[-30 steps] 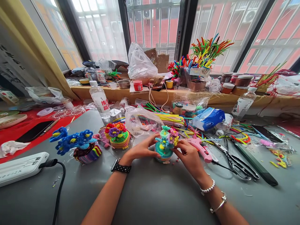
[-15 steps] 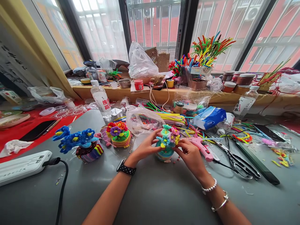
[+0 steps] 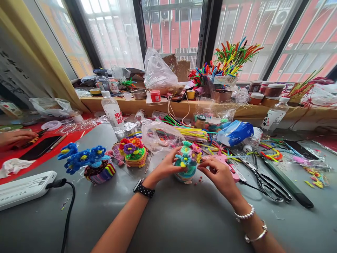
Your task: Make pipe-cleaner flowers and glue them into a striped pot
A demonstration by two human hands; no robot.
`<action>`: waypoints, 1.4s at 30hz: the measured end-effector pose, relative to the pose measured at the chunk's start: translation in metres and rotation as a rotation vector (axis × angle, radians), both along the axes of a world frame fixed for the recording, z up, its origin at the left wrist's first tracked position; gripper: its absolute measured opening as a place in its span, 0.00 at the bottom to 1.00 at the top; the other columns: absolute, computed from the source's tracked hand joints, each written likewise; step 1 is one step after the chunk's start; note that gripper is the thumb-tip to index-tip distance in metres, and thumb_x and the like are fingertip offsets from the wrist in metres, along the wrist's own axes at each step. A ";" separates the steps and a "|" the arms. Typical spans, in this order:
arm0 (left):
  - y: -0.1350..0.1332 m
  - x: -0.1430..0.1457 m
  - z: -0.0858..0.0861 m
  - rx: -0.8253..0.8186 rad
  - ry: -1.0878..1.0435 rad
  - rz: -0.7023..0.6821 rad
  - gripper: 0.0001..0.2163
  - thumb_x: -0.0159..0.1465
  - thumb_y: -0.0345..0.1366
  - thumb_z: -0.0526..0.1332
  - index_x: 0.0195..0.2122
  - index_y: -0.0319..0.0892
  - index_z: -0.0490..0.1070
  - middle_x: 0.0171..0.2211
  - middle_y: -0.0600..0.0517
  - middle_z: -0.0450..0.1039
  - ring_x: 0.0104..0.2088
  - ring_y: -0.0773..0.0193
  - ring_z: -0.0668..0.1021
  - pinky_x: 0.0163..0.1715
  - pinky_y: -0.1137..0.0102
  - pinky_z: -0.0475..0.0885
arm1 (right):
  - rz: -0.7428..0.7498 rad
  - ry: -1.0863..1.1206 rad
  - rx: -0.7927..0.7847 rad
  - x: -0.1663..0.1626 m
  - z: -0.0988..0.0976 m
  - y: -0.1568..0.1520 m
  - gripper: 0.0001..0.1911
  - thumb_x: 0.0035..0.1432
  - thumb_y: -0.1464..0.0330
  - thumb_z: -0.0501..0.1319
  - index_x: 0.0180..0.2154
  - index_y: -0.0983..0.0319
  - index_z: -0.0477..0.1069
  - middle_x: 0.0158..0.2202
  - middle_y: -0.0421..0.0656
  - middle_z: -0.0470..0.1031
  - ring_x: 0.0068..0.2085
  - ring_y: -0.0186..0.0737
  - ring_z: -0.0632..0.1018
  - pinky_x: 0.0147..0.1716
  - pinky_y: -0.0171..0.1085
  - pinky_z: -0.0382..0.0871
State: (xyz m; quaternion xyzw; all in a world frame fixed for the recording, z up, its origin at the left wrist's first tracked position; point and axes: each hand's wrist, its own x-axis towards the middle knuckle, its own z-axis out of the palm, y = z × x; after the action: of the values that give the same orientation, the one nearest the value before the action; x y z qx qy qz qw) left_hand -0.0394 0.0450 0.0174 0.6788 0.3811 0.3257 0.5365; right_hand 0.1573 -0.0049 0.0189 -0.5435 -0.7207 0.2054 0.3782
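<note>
On the grey table, a small turquoise pot [image 3: 184,174] carries a bunch of pipe-cleaner flowers [image 3: 190,154] in mint, blue, pink and yellow. My left hand [image 3: 165,166] is wrapped round the pot's left side, thumb in front. Close to its right side is my right hand [image 3: 216,173], thumb and fingertips pinched together; whatever is between them is too small to make out. Behind that hand lies a pink hot glue gun [image 3: 233,171], partly covered. Tiny reddish bits are scattered beside the pot.
Two more flower pots stand left: a striped one [image 3: 99,172] with blue flowers and a green one [image 3: 135,158]. Scissors [image 3: 271,186], a dark green bar [image 3: 289,184] and a tissue pack [image 3: 235,133] lie right. Another person's hand [image 3: 17,137] with pliers [image 3: 34,140] is far left.
My right hand has drawn slightly right, away from the flowers. My left hand keeps its hold on the pot. Another person's hand with pliers has appeared at far left.
</note>
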 end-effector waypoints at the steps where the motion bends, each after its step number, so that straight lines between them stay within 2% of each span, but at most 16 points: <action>1: 0.000 0.001 0.000 -0.017 -0.001 0.002 0.36 0.45 0.36 0.65 0.55 0.44 0.51 0.53 0.45 0.59 0.51 0.56 0.65 0.49 0.64 0.62 | 0.044 -0.051 -0.047 0.004 0.001 0.000 0.09 0.52 0.64 0.57 0.26 0.60 0.72 0.28 0.40 0.72 0.25 0.33 0.67 0.25 0.33 0.61; 6: -0.002 0.002 -0.001 -0.017 -0.013 0.035 0.35 0.45 0.36 0.65 0.55 0.44 0.53 0.51 0.46 0.61 0.51 0.55 0.64 0.48 0.64 0.63 | 0.266 -0.228 -0.232 0.014 0.002 0.000 0.05 0.48 0.68 0.59 0.26 0.60 0.74 0.27 0.40 0.72 0.28 0.33 0.70 0.27 0.32 0.62; 9: -0.003 0.002 -0.001 -0.012 -0.030 0.052 0.34 0.45 0.34 0.65 0.54 0.45 0.53 0.50 0.47 0.61 0.51 0.56 0.65 0.47 0.66 0.64 | 0.314 -0.258 -0.276 0.013 0.003 -0.001 0.06 0.47 0.68 0.59 0.27 0.60 0.75 0.29 0.40 0.73 0.30 0.34 0.71 0.29 0.32 0.63; 11: -0.003 0.001 -0.001 -0.022 -0.049 0.037 0.33 0.46 0.33 0.65 0.54 0.45 0.54 0.49 0.47 0.61 0.50 0.57 0.66 0.46 0.67 0.65 | 0.318 -0.259 -0.244 0.015 0.005 -0.001 0.07 0.48 0.66 0.59 0.28 0.59 0.75 0.29 0.41 0.73 0.30 0.35 0.71 0.28 0.32 0.62; 13: -0.004 0.002 -0.001 -0.027 -0.058 0.030 0.33 0.46 0.33 0.65 0.54 0.45 0.54 0.48 0.47 0.62 0.49 0.58 0.67 0.46 0.67 0.65 | 0.258 -0.247 -0.185 0.020 0.005 0.001 0.09 0.50 0.63 0.57 0.28 0.59 0.74 0.28 0.41 0.73 0.29 0.36 0.71 0.26 0.33 0.62; 14: -0.003 0.002 -0.001 -0.027 -0.060 0.032 0.33 0.46 0.34 0.65 0.54 0.45 0.54 0.48 0.47 0.62 0.49 0.58 0.67 0.46 0.67 0.65 | 0.178 -0.245 -0.154 0.024 0.005 0.002 0.11 0.51 0.61 0.56 0.27 0.59 0.74 0.27 0.41 0.73 0.28 0.36 0.71 0.26 0.34 0.62; 16: -0.003 0.002 -0.002 -0.025 -0.064 0.037 0.34 0.45 0.34 0.65 0.54 0.45 0.54 0.48 0.47 0.63 0.49 0.58 0.67 0.46 0.66 0.64 | -0.082 -0.274 -0.087 0.034 0.000 0.005 0.16 0.53 0.58 0.52 0.24 0.61 0.72 0.25 0.43 0.72 0.27 0.38 0.70 0.27 0.36 0.62; 18: -0.002 0.002 -0.003 -0.023 -0.068 0.041 0.34 0.45 0.34 0.66 0.54 0.46 0.54 0.49 0.48 0.63 0.50 0.57 0.66 0.48 0.65 0.63 | -0.404 -0.374 0.013 0.044 -0.008 0.008 0.21 0.54 0.55 0.50 0.23 0.63 0.70 0.26 0.46 0.72 0.30 0.43 0.70 0.31 0.40 0.62; 21: 0.000 0.003 -0.004 -0.024 -0.071 0.050 0.35 0.44 0.35 0.66 0.54 0.46 0.54 0.52 0.48 0.62 0.52 0.56 0.65 0.50 0.64 0.60 | -0.575 -0.567 0.012 0.049 -0.020 0.011 0.24 0.52 0.52 0.50 0.30 0.67 0.70 0.31 0.53 0.71 0.37 0.50 0.70 0.35 0.43 0.61; 25: 0.001 0.003 -0.005 -0.070 -0.125 0.025 0.36 0.44 0.35 0.66 0.55 0.46 0.53 0.53 0.47 0.61 0.51 0.55 0.66 0.49 0.63 0.62 | -0.624 -0.646 -0.171 0.037 -0.023 0.011 0.31 0.49 0.48 0.51 0.38 0.72 0.67 0.35 0.59 0.70 0.40 0.56 0.70 0.32 0.43 0.62; 28: 0.000 0.003 -0.003 -0.098 -0.164 0.011 0.37 0.44 0.34 0.67 0.55 0.45 0.53 0.54 0.45 0.59 0.51 0.54 0.66 0.48 0.63 0.63 | -0.632 -0.662 -0.231 0.027 -0.021 0.012 0.30 0.50 0.50 0.51 0.40 0.72 0.66 0.37 0.60 0.69 0.40 0.56 0.71 0.30 0.43 0.63; 33: -0.001 0.002 -0.003 -0.125 -0.160 0.011 0.36 0.44 0.34 0.67 0.54 0.44 0.52 0.54 0.44 0.59 0.50 0.55 0.68 0.48 0.64 0.64 | -0.589 -0.648 -0.193 0.031 -0.020 0.015 0.18 0.50 0.63 0.54 0.37 0.72 0.67 0.34 0.57 0.71 0.37 0.50 0.73 0.31 0.39 0.63; 37: -0.001 0.001 -0.004 -0.103 -0.149 0.018 0.35 0.45 0.34 0.66 0.54 0.46 0.52 0.54 0.46 0.59 0.50 0.55 0.67 0.48 0.64 0.64 | -0.567 -0.519 -0.157 0.037 -0.015 0.009 0.17 0.47 0.60 0.54 0.34 0.66 0.68 0.33 0.51 0.73 0.33 0.47 0.74 0.26 0.37 0.62; 42: -0.002 0.001 -0.005 -0.085 -0.129 0.037 0.35 0.46 0.35 0.66 0.55 0.46 0.52 0.54 0.45 0.59 0.50 0.55 0.67 0.48 0.63 0.64 | -0.620 -0.437 -0.037 0.035 -0.009 0.001 0.22 0.46 0.57 0.54 0.39 0.65 0.67 0.34 0.50 0.75 0.32 0.46 0.75 0.26 0.37 0.63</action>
State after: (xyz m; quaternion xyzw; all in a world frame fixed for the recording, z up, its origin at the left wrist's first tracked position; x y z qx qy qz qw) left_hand -0.0381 0.0427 0.0126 0.6258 0.3718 0.3623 0.5821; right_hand 0.1922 -0.0041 0.0095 -0.7735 -0.5819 -0.0267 0.2499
